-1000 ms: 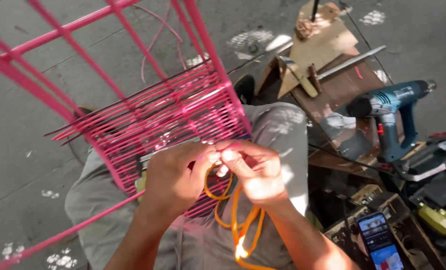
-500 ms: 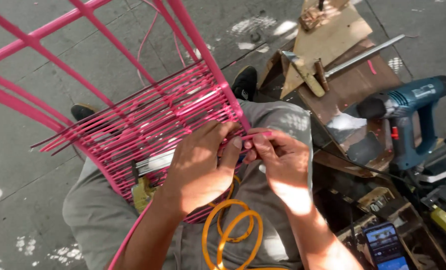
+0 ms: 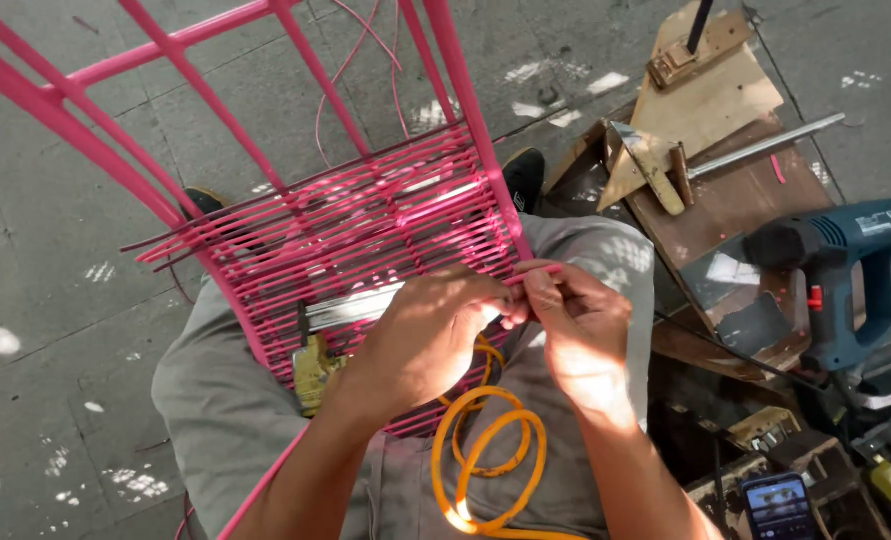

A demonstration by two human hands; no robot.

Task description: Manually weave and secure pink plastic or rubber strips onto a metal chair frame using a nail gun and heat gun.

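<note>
Head view: the person sits with a pink metal frame (image 3: 265, 140) resting across the lap, its woven pink seat panel (image 3: 355, 250) tilted toward the grey trousers (image 3: 215, 400). Both hands meet at the near right edge of the weave. The left hand (image 3: 425, 335) is curled narrow, fingertips pinched on a thin pink strand (image 3: 533, 275). The right hand (image 3: 585, 335) is likewise closed narrow, its thumb and forefinger gripping the same strand just beside the left fingertips, so the two hands touch. The strand pokes out short and nearly level between them, close to the frame's right upright.

Below the hands an orange hose (image 3: 485, 460) lies in loose loops on the lap, partly hidden by the left wrist. A yellowish tool (image 3: 310, 370) with a silver bar sits under the weave, seen through the gaps; what kind it is cannot be told. Loose pink strands (image 3: 350, 70) trail over the concrete floor (image 3: 55, 300) beyond the frame. Black shoes (image 3: 523, 175) show at the weave's far edge.

To the right, a blue power tool (image 3: 845, 260) stands on a cluttered wooden bench (image 3: 725, 200), with a plywood jig (image 3: 705, 100) behind it. A phone (image 3: 777, 505) with a lit screen lies at the bottom right
</note>
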